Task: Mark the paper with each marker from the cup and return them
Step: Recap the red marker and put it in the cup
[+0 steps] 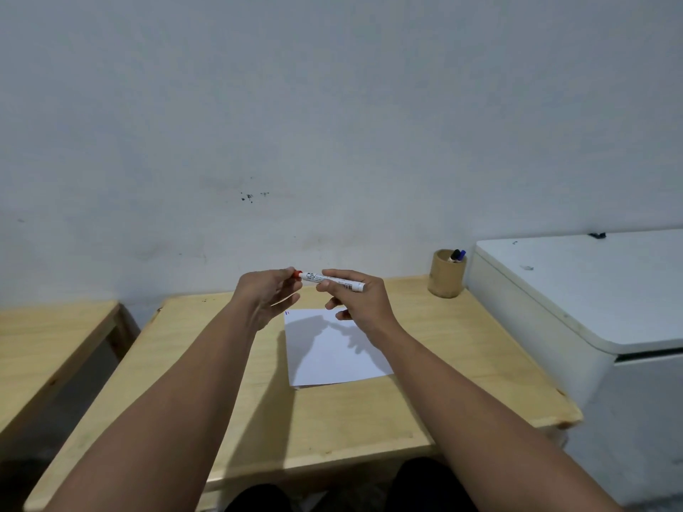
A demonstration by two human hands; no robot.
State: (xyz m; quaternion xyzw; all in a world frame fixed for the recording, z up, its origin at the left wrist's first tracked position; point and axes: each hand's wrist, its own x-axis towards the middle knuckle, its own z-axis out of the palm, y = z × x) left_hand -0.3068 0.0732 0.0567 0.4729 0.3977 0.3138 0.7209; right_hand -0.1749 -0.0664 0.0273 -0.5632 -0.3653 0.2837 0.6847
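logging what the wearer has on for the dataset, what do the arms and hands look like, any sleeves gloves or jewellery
Both arms are bare along their whole visible length, with no sleeves in view. The left hand and right hand wear no gloves, and no rings, watch or wristbands can be seen. No markings show on either forearm.

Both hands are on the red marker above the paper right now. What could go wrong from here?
1. The left hand pinches the red cap while the right hand holds the marker barrel; a sudden jerk may streak the paper or skin.
2. The bamboo cup stands near the table's far edge; a careless return might tip it.
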